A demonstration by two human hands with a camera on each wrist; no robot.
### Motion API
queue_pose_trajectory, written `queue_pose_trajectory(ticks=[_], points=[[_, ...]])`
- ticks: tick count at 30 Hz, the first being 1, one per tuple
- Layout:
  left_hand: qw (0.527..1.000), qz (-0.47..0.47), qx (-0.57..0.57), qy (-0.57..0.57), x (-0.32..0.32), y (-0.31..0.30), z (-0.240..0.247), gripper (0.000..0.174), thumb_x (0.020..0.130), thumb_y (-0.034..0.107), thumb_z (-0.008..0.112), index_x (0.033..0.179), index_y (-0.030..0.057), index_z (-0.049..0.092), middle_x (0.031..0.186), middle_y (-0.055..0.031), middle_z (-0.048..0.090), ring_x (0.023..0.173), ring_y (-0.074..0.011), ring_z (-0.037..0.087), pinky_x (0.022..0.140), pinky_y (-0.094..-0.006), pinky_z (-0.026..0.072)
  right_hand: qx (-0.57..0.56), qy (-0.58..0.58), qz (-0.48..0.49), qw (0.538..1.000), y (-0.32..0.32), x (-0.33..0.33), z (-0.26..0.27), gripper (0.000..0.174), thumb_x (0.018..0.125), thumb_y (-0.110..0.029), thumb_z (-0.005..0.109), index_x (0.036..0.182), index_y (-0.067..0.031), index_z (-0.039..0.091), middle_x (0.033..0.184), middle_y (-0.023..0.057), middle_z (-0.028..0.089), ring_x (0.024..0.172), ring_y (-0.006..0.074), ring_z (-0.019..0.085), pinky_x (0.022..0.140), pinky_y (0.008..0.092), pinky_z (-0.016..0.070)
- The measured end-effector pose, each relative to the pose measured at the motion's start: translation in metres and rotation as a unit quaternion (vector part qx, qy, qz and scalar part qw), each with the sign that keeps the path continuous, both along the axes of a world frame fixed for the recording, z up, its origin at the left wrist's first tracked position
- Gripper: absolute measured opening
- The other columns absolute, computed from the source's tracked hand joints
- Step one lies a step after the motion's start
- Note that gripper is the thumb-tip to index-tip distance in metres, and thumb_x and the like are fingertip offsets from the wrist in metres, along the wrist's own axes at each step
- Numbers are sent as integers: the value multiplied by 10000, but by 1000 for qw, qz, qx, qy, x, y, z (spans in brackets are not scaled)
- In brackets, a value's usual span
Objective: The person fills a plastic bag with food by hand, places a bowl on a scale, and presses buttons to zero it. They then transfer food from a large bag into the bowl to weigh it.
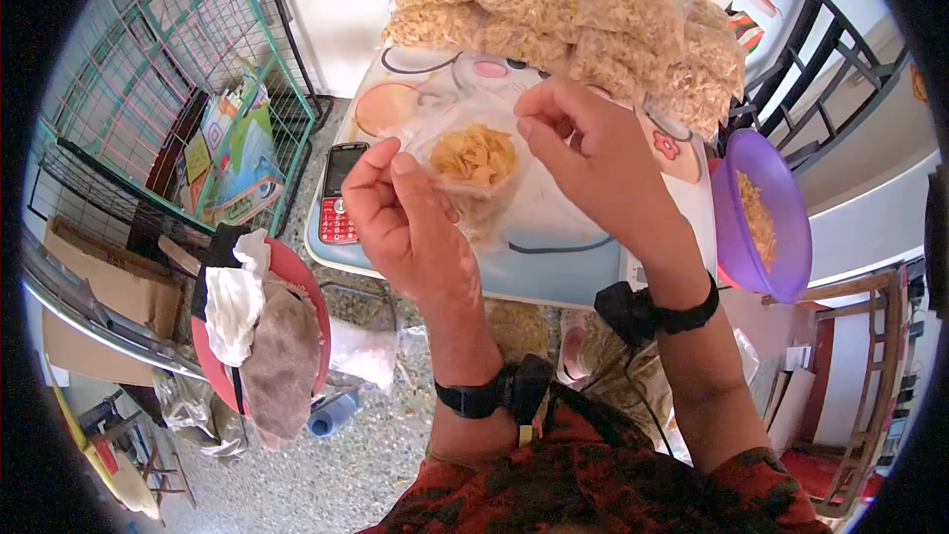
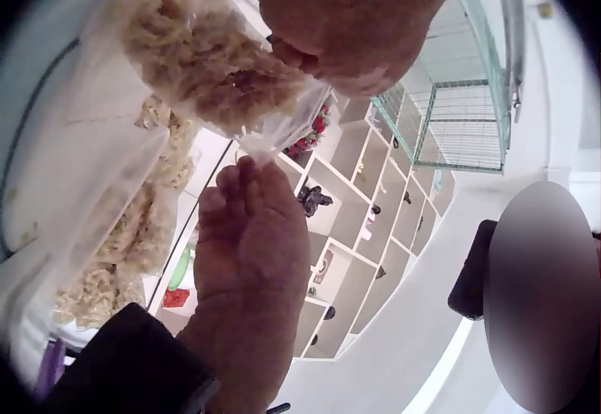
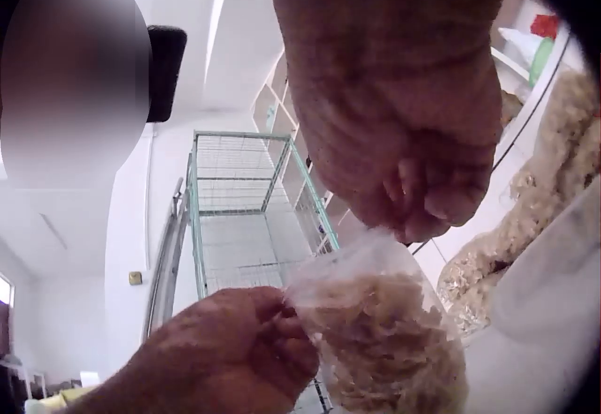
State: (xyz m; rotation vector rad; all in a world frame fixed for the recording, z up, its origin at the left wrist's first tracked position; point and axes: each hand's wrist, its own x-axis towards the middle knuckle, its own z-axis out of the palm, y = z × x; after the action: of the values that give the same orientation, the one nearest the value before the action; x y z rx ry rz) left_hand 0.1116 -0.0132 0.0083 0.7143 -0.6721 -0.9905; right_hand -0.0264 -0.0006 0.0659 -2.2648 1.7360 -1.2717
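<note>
A clear plastic bag of pale yellow flakes point(image 1: 474, 156) stands on the patterned table point(image 1: 554, 272), its mouth spread between both hands. My left hand point(image 1: 410, 227) pinches the left edge of the bag's mouth between thumb and fingers. On the opposite side, my right hand point(image 1: 593, 153) pinches the other edge with curled fingers. The left wrist view shows the bag point(image 2: 202, 57) with a hand at each side of its top. In the right wrist view the flakes point(image 3: 385, 339) fill the bag below both hands.
Filled bags point(image 1: 534, 0) are piled along the table's far side. A purple basin point(image 1: 791, 227) with flakes is at the right. A red phone point(image 1: 341, 193) lies at the left edge; a red stool with cloths point(image 1: 287, 356) stands lower left, near a wire cage point(image 1: 267, 79).
</note>
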Motion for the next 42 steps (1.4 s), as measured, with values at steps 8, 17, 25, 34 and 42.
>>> queue_pose_trajectory(ticks=[8,17,25,34,42], points=[[999,-16,-6,-34,-3,2,-4,153,989,98,532,1113,8,522,865,0,535,662,-16,442,564,-160,365,55,221,93,969,22,12,1,311,794,-28,566,1096,-65,632,1155,74,632,841,262,646,672,346,533],[996,41,-28,-73,-2,-1,-6,159,978,123,548,1094,14,537,831,6,531,691,-45,460,593,-189,390,89,207,134,965,14,8,7,283,803,-51,598,1082,-91,620,1149,52,627,805,280,652,656,348,537],[999,-5,-28,27,-2,2,1,171,973,108,554,1109,6,532,911,-21,559,799,-74,517,713,-217,449,68,149,122,979,9,2,-3,183,791,-86,696,948,-60,605,959,66,601,758,265,628,613,347,505],[997,-48,-14,53,0,-1,-5,172,963,93,560,1117,18,539,890,0,545,771,-66,501,686,-213,436,29,197,125,972,20,4,6,168,858,-233,634,823,-75,587,771,83,560,695,292,610,563,402,492],[995,-87,-3,48,-6,3,-4,172,956,88,567,1113,22,543,868,11,527,747,-62,491,652,-202,417,106,252,116,955,17,3,-3,219,890,-288,567,878,-80,637,798,84,601,732,302,623,593,416,499]])
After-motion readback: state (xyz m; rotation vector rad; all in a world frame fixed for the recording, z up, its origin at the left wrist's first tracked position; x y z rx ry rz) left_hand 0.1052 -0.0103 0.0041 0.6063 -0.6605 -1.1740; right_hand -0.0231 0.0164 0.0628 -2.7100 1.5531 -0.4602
